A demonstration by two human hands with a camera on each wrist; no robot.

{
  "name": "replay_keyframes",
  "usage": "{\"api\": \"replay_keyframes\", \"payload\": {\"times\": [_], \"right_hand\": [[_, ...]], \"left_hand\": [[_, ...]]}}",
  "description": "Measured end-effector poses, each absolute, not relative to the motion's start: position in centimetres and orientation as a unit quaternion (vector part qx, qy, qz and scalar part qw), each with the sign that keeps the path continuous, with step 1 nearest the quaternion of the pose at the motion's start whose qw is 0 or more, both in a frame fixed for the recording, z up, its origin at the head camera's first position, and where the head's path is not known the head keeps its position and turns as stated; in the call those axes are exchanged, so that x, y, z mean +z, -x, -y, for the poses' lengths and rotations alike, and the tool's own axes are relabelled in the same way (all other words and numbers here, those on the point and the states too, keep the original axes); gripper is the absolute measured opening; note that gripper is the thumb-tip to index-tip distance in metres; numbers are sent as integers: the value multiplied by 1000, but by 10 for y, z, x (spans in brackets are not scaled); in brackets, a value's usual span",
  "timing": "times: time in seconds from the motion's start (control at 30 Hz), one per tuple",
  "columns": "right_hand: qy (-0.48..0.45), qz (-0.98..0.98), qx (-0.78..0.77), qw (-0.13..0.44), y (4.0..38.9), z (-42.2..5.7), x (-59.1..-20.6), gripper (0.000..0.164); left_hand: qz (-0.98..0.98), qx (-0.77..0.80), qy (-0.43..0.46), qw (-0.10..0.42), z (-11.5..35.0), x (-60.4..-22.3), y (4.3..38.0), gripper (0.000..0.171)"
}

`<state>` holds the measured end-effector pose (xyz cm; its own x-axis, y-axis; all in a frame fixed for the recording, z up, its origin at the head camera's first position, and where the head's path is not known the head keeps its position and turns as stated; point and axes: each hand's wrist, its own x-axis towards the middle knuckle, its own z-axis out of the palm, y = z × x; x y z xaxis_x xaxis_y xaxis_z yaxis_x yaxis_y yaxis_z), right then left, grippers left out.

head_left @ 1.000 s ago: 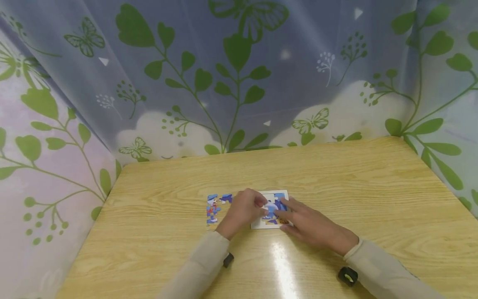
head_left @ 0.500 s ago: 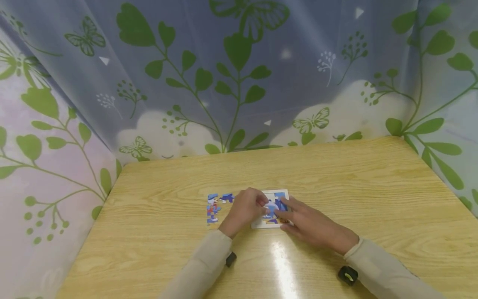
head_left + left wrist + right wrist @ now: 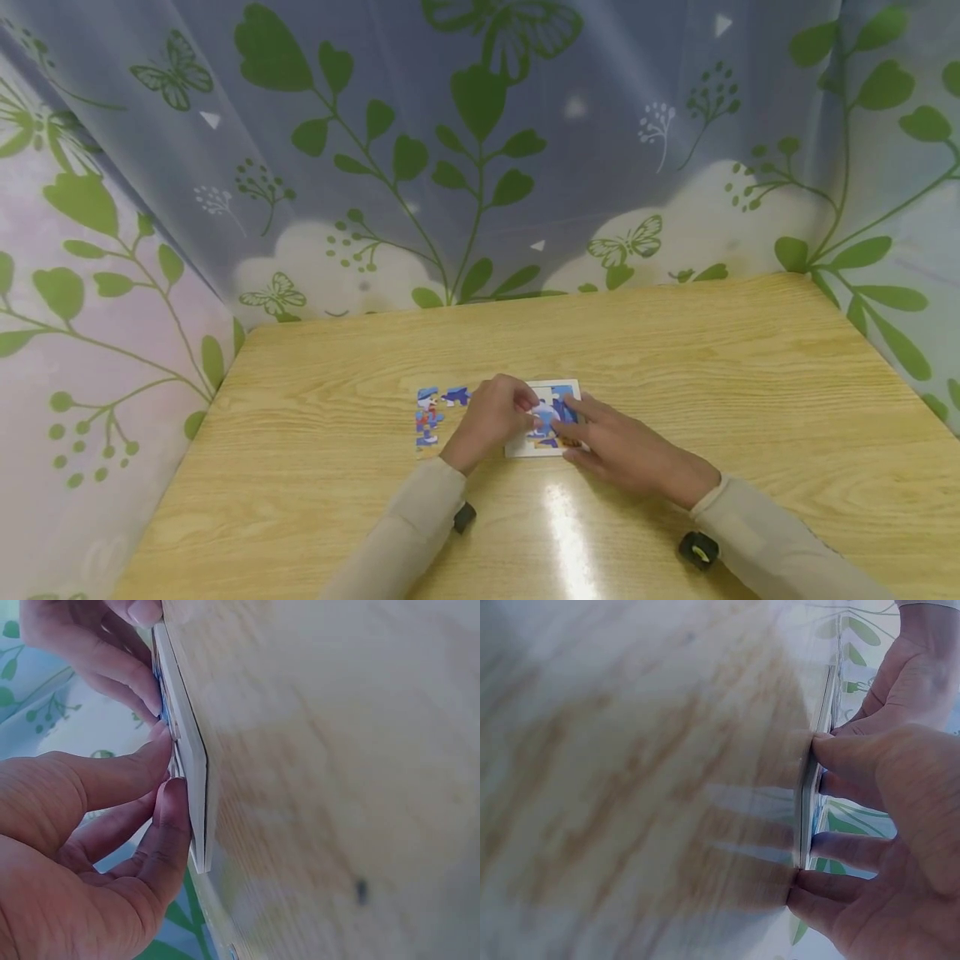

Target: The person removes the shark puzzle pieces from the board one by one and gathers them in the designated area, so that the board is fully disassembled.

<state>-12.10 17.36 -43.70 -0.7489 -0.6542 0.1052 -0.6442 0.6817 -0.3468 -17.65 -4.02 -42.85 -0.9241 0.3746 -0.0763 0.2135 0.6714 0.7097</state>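
Observation:
A white-rimmed jigsaw board (image 3: 525, 452) lies on the table, partly filled with blue and orange picture pieces. My left hand (image 3: 491, 421) is over its left half, fingers bent, with thumb and fingertips pinching at a blue-and-white puzzle piece (image 3: 545, 414). Close up, in the left wrist view, the left thumb (image 3: 154, 754) and a fingertip come together at the face of the board (image 3: 196, 772). From the right, my right hand (image 3: 626, 446) extends its fairly straight, spread fingers onto the pieces and the board's right edge. The left hand hides part of the board.
Left of the board lie several loose puzzle pieces (image 3: 427, 421), some partly behind the left wrist. The wooden table (image 3: 337, 367) ends at a leaf-patterned curtain (image 3: 360, 183) at the back, with printed fabric along both sides. Dark devices sit at both wrists.
The left hand and forearm have shifted very slightly right and up. The right hand keeps its place on the board, and the pieces look the same.

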Motion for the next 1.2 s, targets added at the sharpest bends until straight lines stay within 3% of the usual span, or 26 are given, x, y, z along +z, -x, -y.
{"api": "replay_keyframes", "payload": {"times": [0.33, 0.83, 1.2], "right_hand": [[352, -915, -191, 35, 124, -174, -437, 37], [358, -914, -190, 31, 126, -174, -437, 32], [364, -912, -187, 19, 126, -173, -438, 30]], "left_hand": [[-912, 365, -154, 110, 38, -429, 178, 17], [-899, 407, -126, 100, 36, -428, 177, 6], [-892, 434, -84, 98, 36, -427, 178, 7]]}}
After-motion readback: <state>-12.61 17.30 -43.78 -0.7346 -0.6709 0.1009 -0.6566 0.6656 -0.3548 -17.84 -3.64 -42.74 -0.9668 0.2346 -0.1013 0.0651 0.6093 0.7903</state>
